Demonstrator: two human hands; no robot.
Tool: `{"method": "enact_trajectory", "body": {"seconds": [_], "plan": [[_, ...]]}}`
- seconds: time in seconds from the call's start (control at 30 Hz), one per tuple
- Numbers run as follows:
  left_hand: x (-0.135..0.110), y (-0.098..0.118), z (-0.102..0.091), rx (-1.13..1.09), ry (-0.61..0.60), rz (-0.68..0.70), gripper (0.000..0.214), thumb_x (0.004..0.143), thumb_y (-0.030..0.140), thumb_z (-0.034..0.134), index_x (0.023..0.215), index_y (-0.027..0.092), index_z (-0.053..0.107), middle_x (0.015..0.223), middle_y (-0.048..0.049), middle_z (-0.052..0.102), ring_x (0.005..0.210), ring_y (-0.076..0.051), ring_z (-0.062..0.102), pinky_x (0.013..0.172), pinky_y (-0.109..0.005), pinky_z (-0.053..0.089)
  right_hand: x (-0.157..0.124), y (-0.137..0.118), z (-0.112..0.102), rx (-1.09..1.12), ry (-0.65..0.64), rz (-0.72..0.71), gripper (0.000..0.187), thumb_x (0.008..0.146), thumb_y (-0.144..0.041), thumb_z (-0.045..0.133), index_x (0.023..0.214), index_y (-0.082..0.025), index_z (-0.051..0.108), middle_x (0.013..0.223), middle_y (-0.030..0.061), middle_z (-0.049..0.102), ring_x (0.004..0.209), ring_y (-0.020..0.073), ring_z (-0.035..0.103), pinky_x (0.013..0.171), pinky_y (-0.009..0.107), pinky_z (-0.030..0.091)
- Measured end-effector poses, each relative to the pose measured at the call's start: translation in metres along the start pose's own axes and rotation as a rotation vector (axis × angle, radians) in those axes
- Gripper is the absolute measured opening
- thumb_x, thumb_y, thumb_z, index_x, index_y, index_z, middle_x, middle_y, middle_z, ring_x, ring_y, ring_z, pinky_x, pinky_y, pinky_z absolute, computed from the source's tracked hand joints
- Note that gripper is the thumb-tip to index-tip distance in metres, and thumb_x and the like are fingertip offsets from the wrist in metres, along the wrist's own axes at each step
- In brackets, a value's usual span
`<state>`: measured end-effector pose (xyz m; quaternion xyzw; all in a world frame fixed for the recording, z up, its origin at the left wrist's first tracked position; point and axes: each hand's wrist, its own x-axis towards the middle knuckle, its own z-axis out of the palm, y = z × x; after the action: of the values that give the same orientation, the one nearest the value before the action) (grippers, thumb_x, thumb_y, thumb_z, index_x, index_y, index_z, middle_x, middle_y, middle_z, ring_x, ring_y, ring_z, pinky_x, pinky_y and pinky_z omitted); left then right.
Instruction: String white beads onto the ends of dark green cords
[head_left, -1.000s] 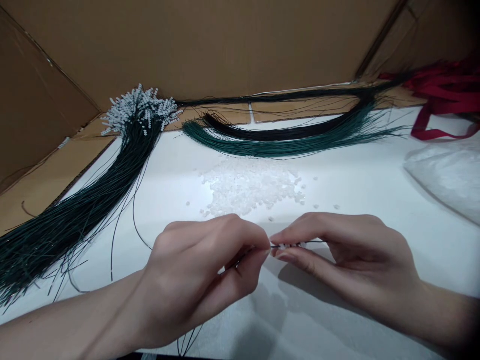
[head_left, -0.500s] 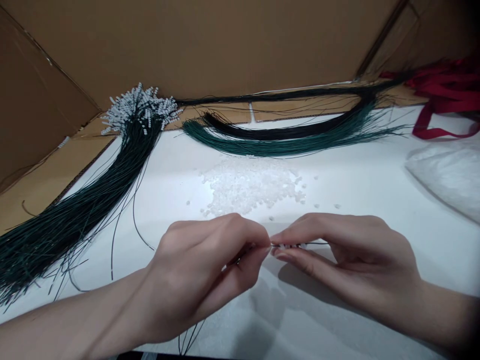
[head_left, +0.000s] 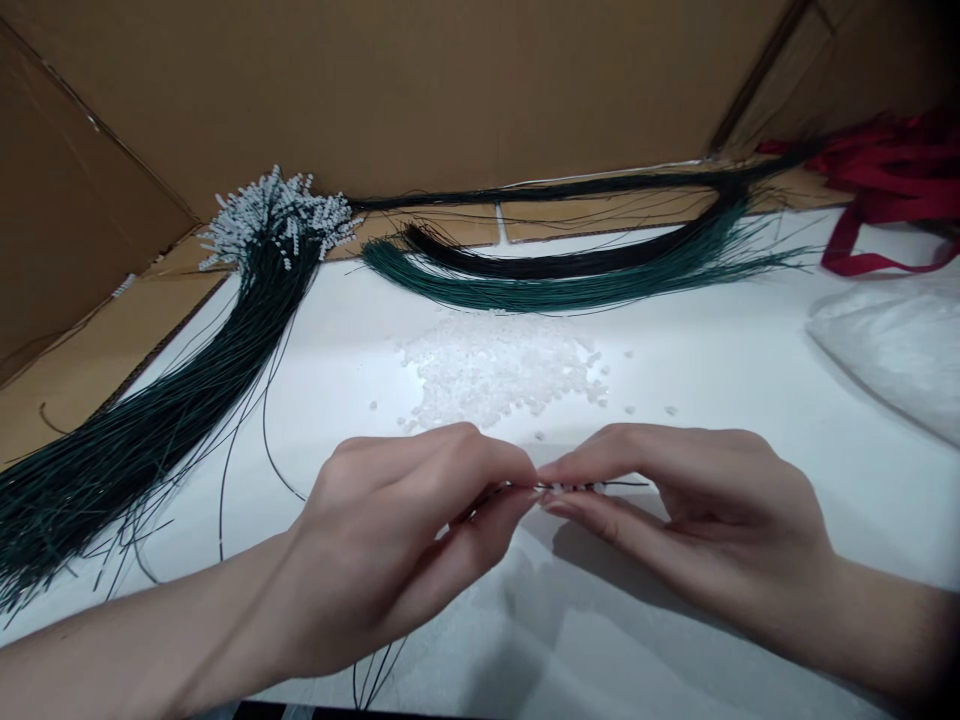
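Note:
My left hand is pinched shut on a thin dark wire near the table's front edge. Loose wire ends trail down below that hand. My right hand meets it fingertip to fingertip, pinching the same wire, on which a few small white beads sit between the fingers. Just behind both hands lies a loose pile of clear white beads on the white table.
A thick bundle of dark green wires with white beaded tips fans along the left. Two curved bundles, green and black wires, lie at the back. Red ribbon and a clear plastic bag sit at right. Cardboard walls enclose the table.
Both hands have stayed pinched together on the wire, drifting very slightly up and left. Nothing else has moved.

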<state>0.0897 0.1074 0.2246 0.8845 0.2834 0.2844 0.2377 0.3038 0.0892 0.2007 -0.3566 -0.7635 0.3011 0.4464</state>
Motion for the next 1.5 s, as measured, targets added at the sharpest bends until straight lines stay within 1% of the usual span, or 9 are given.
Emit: {"method": "enact_trajectory", "body": {"seconds": [0.2, 0.33, 0.67, 0.87, 1.0, 1.13, 1.27, 1.37, 1.5], "plan": [[0.0007, 0.0002, -0.0002, 0.030, -0.026, -0.010, 0.011, 0.089, 0.008, 0.058, 0.093, 0.017, 0.061, 0.071, 0.0023, 0.061, 0.056, -0.006, 0.052, 0.044, -0.013, 0.040, -0.0009, -0.0010, -0.0008, -0.055, -0.010, -0.026, 0.010, 0.083, -0.007, 0.069, 0.087, -0.016, 0.070, 0.075, -0.0030, 0.074, 0.062, 0.0047, 0.066, 0.056, 0.012, 0.050], [0.0002, -0.0003, 0.0015, 0.022, -0.038, -0.007, 0.009, 0.089, 0.009, 0.057, 0.093, 0.016, 0.061, 0.072, 0.0016, 0.061, 0.057, -0.006, 0.051, 0.045, -0.013, 0.041, -0.0016, -0.0017, -0.0010, -0.104, -0.024, -0.037, 0.008, 0.085, -0.009, 0.068, 0.087, -0.016, 0.071, 0.073, -0.0021, 0.073, 0.058, 0.0061, 0.063, 0.052, 0.016, 0.048], [0.0016, 0.0033, 0.0022, 0.046, -0.047, -0.017, 0.006, 0.090, 0.009, 0.057, 0.090, 0.014, 0.061, 0.072, 0.0022, 0.061, 0.057, -0.005, 0.050, 0.045, -0.011, 0.038, -0.0022, -0.0008, -0.0023, -0.160, -0.055, -0.057, 0.008, 0.087, -0.011, 0.064, 0.083, -0.011, 0.072, 0.069, 0.0011, 0.071, 0.058, 0.0070, 0.061, 0.053, 0.017, 0.047], [0.0008, 0.0006, 0.0041, 0.000, -0.053, -0.017, 0.007, 0.091, 0.008, 0.057, 0.093, 0.013, 0.061, 0.076, 0.0017, 0.062, 0.061, -0.004, 0.051, 0.049, -0.011, 0.040, -0.0013, 0.0005, -0.0013, -0.150, -0.050, -0.050, 0.008, 0.086, -0.010, 0.065, 0.084, -0.013, 0.072, 0.068, -0.0001, 0.071, 0.057, 0.0072, 0.062, 0.053, 0.016, 0.047], [0.0003, -0.0005, 0.0050, -0.002, -0.039, -0.014, 0.008, 0.090, 0.008, 0.060, 0.096, 0.013, 0.062, 0.078, 0.0025, 0.063, 0.063, -0.003, 0.052, 0.053, -0.010, 0.041, -0.0011, 0.0002, 0.0005, -0.125, -0.042, -0.013, 0.008, 0.085, -0.010, 0.066, 0.086, -0.014, 0.073, 0.071, -0.0006, 0.073, 0.058, 0.0073, 0.063, 0.053, 0.016, 0.048], [0.0000, -0.0014, 0.0037, 0.013, -0.046, -0.026, 0.011, 0.089, 0.007, 0.061, 0.098, 0.014, 0.062, 0.079, 0.0037, 0.064, 0.064, -0.002, 0.053, 0.055, -0.010, 0.041, -0.0022, 0.0002, 0.0012, -0.110, -0.014, 0.001, 0.006, 0.083, -0.011, 0.070, 0.088, -0.013, 0.072, 0.077, -0.0017, 0.075, 0.064, 0.0051, 0.066, 0.061, 0.012, 0.050], [-0.0002, -0.0030, 0.0019, -0.003, -0.034, -0.013, 0.012, 0.088, 0.006, 0.062, 0.099, 0.013, 0.062, 0.080, 0.0033, 0.065, 0.065, -0.002, 0.055, 0.058, -0.010, 0.043, -0.0038, 0.0021, 0.0009, -0.120, 0.015, -0.005, 0.011, 0.081, -0.011, 0.072, 0.092, -0.012, 0.071, 0.081, -0.0016, 0.074, 0.070, 0.0035, 0.066, 0.068, 0.009, 0.050], [-0.0001, -0.0039, 0.0013, -0.010, -0.029, -0.004, 0.011, 0.089, 0.007, 0.061, 0.098, 0.013, 0.062, 0.080, 0.0029, 0.065, 0.065, -0.003, 0.055, 0.057, -0.011, 0.043, -0.0035, 0.0027, 0.0009, -0.130, 0.034, -0.005, 0.009, 0.080, -0.009, 0.072, 0.087, -0.013, 0.069, 0.078, -0.0029, 0.071, 0.068, 0.0026, 0.064, 0.066, 0.009, 0.049], [0.0004, -0.0031, 0.0022, -0.003, -0.025, -0.019, 0.008, 0.089, 0.007, 0.062, 0.094, 0.013, 0.062, 0.077, 0.0038, 0.064, 0.063, -0.002, 0.054, 0.057, -0.011, 0.043, -0.0023, 0.0018, 0.0013, -0.125, 0.002, -0.020, 0.008, 0.080, -0.005, 0.069, 0.084, -0.012, 0.068, 0.075, -0.0032, 0.070, 0.066, 0.0016, 0.062, 0.065, 0.008, 0.047]]}}
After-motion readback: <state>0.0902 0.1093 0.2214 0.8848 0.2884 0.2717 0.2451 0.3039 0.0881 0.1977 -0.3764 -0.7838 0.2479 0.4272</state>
